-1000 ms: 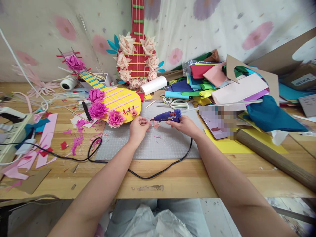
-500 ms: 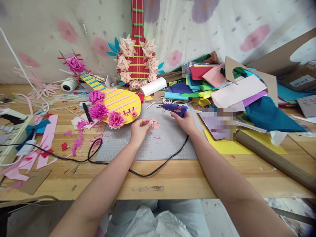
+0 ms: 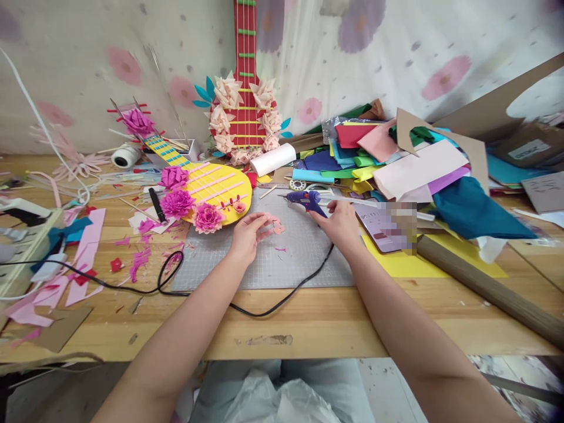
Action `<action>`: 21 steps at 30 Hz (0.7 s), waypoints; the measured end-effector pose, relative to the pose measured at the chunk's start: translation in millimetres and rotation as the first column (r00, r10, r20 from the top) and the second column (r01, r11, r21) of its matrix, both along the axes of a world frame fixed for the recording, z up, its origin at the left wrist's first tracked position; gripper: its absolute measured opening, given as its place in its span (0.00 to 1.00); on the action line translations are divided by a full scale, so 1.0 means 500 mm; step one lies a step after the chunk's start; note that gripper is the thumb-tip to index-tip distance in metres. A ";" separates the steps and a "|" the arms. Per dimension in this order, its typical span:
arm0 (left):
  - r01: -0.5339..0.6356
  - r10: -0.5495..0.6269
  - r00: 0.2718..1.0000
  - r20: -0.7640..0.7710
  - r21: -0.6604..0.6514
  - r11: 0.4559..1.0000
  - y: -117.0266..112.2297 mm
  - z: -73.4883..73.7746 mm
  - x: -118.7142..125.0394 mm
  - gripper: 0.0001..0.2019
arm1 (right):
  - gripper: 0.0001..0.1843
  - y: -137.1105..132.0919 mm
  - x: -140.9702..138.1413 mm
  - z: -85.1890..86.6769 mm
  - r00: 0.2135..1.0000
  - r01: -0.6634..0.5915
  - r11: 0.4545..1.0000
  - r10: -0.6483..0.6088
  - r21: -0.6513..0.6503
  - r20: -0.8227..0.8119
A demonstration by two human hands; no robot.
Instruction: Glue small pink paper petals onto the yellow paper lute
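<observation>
My left hand pinches a small pink paper piece with wavy edges over the grey cutting mat. My right hand is beside the handle of a blue glue gun, fingers loosely bent and off the grip, thumb near the handle's lower end. The gun's nozzle points left, and its black cord loops across the table. Left of the mat's middle, partly on it, lies a yellow paper guitar with magenta paper flowers along its side.
A red guitar with pale paper roses leans at the back wall. Coloured paper is heaped at the back right, near a phone and a cardboard tube. Pink scraps and a power strip lie left.
My right hand has loosened from the glue gun and shifted slightly right. The gun has moved slightly. My left hand keeps its pinch on the pink paper, and the view has shifted a little.
</observation>
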State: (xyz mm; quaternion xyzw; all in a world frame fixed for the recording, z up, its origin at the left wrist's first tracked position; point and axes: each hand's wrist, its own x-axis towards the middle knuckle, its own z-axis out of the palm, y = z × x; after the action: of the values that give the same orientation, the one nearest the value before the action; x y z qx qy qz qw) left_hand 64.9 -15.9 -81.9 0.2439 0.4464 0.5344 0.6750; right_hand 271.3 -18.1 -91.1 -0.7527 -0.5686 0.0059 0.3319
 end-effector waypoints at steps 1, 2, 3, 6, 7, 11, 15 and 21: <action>-0.013 0.015 0.999 0.040 -0.040 0.999 0.000 0.003 0.001 0.03 | 0.19 -0.009 -0.004 0.009 1.000 -0.007 0.998 0.008 -0.054 0.006; -0.024 0.031 0.996 0.084 -0.084 0.996 -0.001 0.006 0.002 0.03 | 0.18 -0.018 -0.010 0.019 1.000 -0.031 0.993 0.031 -0.110 0.003; -0.027 0.044 0.990 0.133 -0.129 0.991 -0.001 0.011 0.003 0.04 | 0.17 -0.025 -0.019 0.027 0.998 -0.068 0.985 0.067 -0.160 -0.013; 0.006 0.057 0.956 0.287 -0.216 0.976 -0.003 0.024 0.007 0.06 | 0.14 -0.033 -0.058 0.044 0.961 -0.249 0.946 0.214 -0.208 -0.177; 0.016 0.064 0.942 0.329 -0.234 0.972 -0.004 0.028 0.008 0.06 | 0.12 -0.031 -0.073 0.044 0.922 -0.324 0.930 0.268 -0.175 -0.280; 0.024 0.106 0.901 0.420 -0.293 0.956 -0.003 0.031 0.015 0.07 | 0.14 -0.010 -0.139 0.029 0.467 -0.524 0.850 0.334 0.047 -0.819; -0.005 0.143 0.888 0.437 -0.301 0.953 0.001 0.026 0.017 0.07 | 0.17 0.009 -0.190 0.013 0.087 -0.461 0.879 0.178 0.119 -0.980; -0.052 0.157 0.915 0.372 -0.278 0.959 0.010 0.027 0.014 0.06 | 0.14 0.020 -0.233 0.001 0.083 -0.340 0.929 0.187 0.149 -0.979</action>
State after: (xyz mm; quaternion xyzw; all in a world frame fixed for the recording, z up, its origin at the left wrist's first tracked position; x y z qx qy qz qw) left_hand 71.8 -11.0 -68.4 0.0168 0.3822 0.5440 0.7468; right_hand 154.8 -8.2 -90.6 -0.4656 -0.3353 0.5887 0.5695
